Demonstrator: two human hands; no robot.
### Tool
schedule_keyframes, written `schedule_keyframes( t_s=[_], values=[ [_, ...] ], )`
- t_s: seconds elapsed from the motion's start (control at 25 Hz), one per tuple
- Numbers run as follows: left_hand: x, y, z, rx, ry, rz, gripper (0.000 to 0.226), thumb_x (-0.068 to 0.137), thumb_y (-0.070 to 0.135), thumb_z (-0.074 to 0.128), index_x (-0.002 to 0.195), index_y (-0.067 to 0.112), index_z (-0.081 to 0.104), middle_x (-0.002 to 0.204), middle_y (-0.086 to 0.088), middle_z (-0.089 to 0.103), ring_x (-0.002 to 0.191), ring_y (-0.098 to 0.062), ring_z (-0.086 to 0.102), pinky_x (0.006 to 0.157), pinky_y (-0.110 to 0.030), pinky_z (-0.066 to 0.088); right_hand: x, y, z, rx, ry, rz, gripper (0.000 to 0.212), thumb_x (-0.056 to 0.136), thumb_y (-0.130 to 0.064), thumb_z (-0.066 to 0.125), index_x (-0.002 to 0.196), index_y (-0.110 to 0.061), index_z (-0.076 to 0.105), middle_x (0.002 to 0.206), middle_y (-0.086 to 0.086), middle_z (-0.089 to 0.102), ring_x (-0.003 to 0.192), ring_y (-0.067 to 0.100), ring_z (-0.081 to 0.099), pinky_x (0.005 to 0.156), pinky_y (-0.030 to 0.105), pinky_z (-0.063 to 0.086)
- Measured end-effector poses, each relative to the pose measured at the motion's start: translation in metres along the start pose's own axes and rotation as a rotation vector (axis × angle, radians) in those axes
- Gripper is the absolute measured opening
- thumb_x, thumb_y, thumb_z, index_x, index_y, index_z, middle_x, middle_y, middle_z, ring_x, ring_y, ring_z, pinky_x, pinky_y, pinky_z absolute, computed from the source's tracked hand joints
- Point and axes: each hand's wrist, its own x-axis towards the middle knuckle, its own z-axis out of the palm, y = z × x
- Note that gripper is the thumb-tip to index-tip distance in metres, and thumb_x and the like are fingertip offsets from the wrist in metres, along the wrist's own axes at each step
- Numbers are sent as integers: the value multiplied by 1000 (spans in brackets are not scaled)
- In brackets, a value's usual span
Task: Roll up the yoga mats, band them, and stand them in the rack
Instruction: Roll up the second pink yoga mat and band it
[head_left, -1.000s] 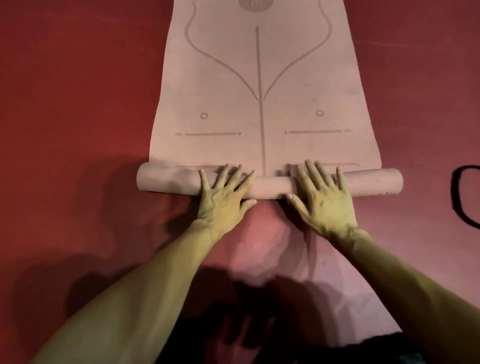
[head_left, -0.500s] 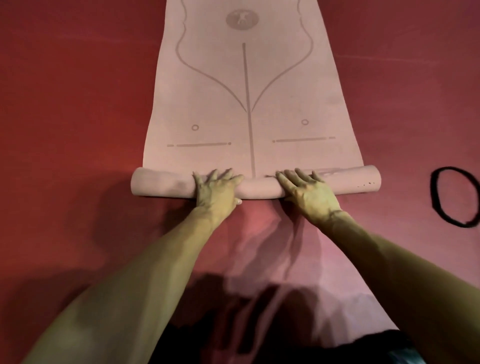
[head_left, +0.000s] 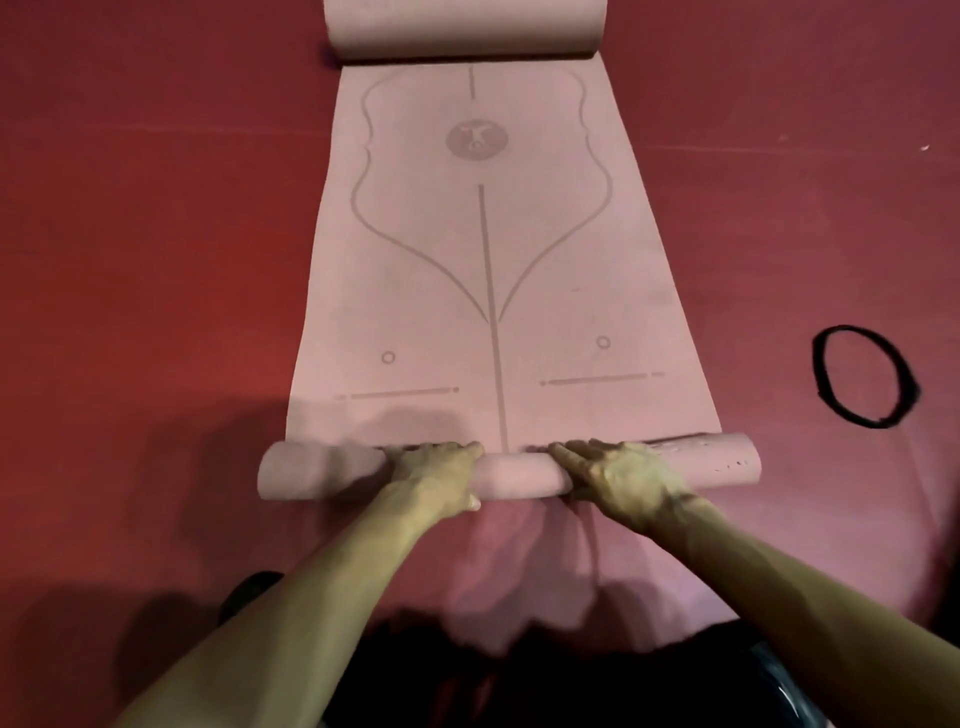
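Red floor (head_left: 156, 260) fills the room, and a pink mat (head_left: 483, 291) lies flat on it. Its near end is wound into a roll (head_left: 519, 475). The left hand (head_left: 436, 473) and right hand (head_left: 618, 478) sit side by side on the middle of the roll, fingers curled over its top. This looks like the rolling step, with most of the mat left to roll. Next, I think, both hands must push evenly so the ends line up. A black band (head_left: 857, 418) lies on the floor to the right.

The pink yoga mat (head_left: 483, 291) looks matt and finely textured, the red floor (head_left: 156, 234) matt, perhaps rubbery.
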Motion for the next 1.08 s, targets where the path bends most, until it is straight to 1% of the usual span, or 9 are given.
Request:
schedule_keyframes(
  t_s=[0.16, 0.32, 0.4, 0.56, 0.72, 0.88, 0.96, 1.04, 1.08],
  values=[
    [-14, -15, 27, 20, 367, 84, 96, 89, 56, 66, 162, 34, 7, 170, -5, 12, 155, -24, 20, 114, -66, 27, 4, 3, 1, 72, -116, 106, 76, 103, -44, 48, 163, -20, 8, 170, -2, 15, 155, 20, 18, 121, 48, 27],
    [-20, -19, 63, 25, 670, 115, 74, 80, 34, 80, 148, 30, 51, 151, 3, 53, 140, -23, 49, 112, -67, 33, 4, -1, 11, 141, -50, 181, 85, 100, -59, 23, 160, -9, -12, 171, 6, -10, 158, 24, -7, 126, 48, 0],
    [-20, -11, 64, -58, 653, 65, 71, 75, 31, 81, 142, 31, 57, 144, 6, 59, 134, -23, 54, 110, -68, 32, 3, -5, 16, 107, -20, 201, 95, 87, -65, 12, 162, -9, -4, 171, 10, 2, 157, 28, 7, 125, 52, 5],
    [-16, -10, 55, -4, 632, 56, 68, 76, 41, 74, 141, 35, 56, 134, 8, 62, 122, -22, 56, 108, -63, 34, 6, 0, 8, 26, -28, 146, 90, 89, -61, 58, 160, -19, 23, 149, 7, 48, 131, 33, 50, 110, 47, 36],
    [-12, -19, 50, 69, 604, 78, 84, 75, 67, 64, 150, 35, 44, 141, 3, 56, 128, -25, 52, 109, -66, 30, 12, 8, -2, 67, -20, 108, 79, 90, -55, 63, 156, -23, 32, 136, 8, 58, 120, 34, 58, 103, 42, 43],
    [-15, -16, 67, 112, 569, 46, 95, 72, 53, 82, 154, 36, 36, 146, -4, 52, 134, -26, 48, 111, -63, 27, 13, 15, -5, 104, -107, 64, 76, 96, -49, 58, 160, -23, 25, 146, 11, 52, 128, 35, 53, 111, 42, 37],
    [-13, -13, 61, 71, 556, 42, 90, 75, 46, 81, 153, 37, 38, 143, -2, 54, 132, -25, 48, 112, -64, 27, 10, 10, -3, 99, -127, 124, 75, 100, -51, 45, 162, -22, 15, 161, 9, 36, 145, 31, 36, 123, 51, 20],
    [-6, -14, 42, 43, 469, 57, 85, 85, 46, 70, 157, 39, 26, 150, 1, 46, 139, -23, 41, 115, -65, 21, 5, 0, 4, 8, 15, 240, 76, 96, -54, 21, 163, -17, 16, 168, 9, 23, 154, 30, 21, 123, 60, 1],
    [-3, -15, 31, 11, 418, 56, 84, 87, 45, 65, 158, 40, 21, 153, 2, 42, 142, -23, 38, 116, -66, 18, 3, -7, 7, -55, 127, 310, 77, 94, -52, 18, 160, -13, 27, 165, 11, 30, 152, 32, 27, 122, 61, 3]
  ],
)
